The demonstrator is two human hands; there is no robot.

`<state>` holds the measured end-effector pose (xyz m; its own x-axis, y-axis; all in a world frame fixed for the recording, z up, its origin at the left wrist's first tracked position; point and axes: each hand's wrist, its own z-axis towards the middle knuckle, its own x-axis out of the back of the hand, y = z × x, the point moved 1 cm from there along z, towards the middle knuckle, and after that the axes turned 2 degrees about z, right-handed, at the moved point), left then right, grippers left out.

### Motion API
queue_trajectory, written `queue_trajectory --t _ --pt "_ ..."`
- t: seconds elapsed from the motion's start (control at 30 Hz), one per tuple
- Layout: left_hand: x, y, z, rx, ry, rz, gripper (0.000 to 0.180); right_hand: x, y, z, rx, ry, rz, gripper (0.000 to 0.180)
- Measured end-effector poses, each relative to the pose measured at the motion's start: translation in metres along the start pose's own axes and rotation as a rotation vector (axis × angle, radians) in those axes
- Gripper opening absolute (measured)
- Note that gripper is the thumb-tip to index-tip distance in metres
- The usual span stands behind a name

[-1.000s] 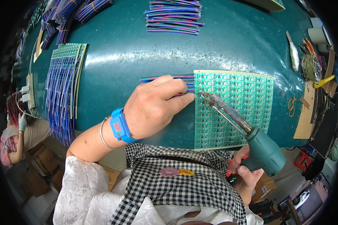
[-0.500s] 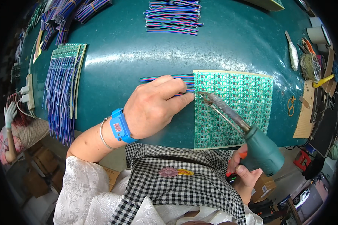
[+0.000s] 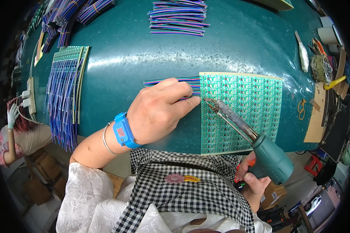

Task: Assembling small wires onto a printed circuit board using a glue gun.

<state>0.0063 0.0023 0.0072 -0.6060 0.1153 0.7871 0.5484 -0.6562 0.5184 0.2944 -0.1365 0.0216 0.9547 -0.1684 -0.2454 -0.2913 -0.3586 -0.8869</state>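
Note:
My left hand (image 3: 155,108), with a blue strap on its wrist, is closed at the left edge of a green circuit board panel (image 3: 241,120). Thumb and forefinger pinch a multicoloured ribbon wire (image 3: 193,95) whose end meets that edge. Just above it, more ribbon wires (image 3: 171,80) stretch leftward from the panel. My right hand (image 3: 256,181) grips a green soldering gun (image 3: 274,159) below the panel's lower right corner. Its dark tip slants up-left over the panel, close to my left fingertips. Whether the tip touches the board is hard to make out.
Wired panels (image 3: 66,89) lie at left, overhanging the table edge. Loose wires (image 3: 179,18) and bundled wires (image 3: 72,11) lie at the back. At right are tools (image 3: 319,48), orange scissor-like handles (image 3: 301,109) and cardboard (image 3: 315,116). Another person's gloved hand (image 3: 12,115) shows far left.
The soldering gun's tip has dropped slightly toward my left fingertips, and its body has tilted down a little. My left hand has kept its pinch almost in place.

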Motion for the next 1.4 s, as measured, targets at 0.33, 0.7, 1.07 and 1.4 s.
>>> queue_trajectory --t 0.33,0.7,1.07,1.4 --pt "0.0 0.0 -0.001 -0.011 -0.009 0.005 0.033 0.0 0.0 0.004 0.011 -0.025 -0.068 0.067" --pt "0.001 0.001 0.0 0.002 -0.012 0.017 0.032 0.002 -0.005 -0.002 -0.013 0.043 -0.018 0.067" --pt "0.001 0.001 -0.001 -0.048 -0.008 0.045 0.032 0.001 0.0 0.001 0.006 -0.002 -0.052 0.063" --pt "0.003 0.005 0.0 -0.112 -0.032 0.124 0.034 0.012 0.001 0.006 0.0 -0.102 -0.077 0.056"
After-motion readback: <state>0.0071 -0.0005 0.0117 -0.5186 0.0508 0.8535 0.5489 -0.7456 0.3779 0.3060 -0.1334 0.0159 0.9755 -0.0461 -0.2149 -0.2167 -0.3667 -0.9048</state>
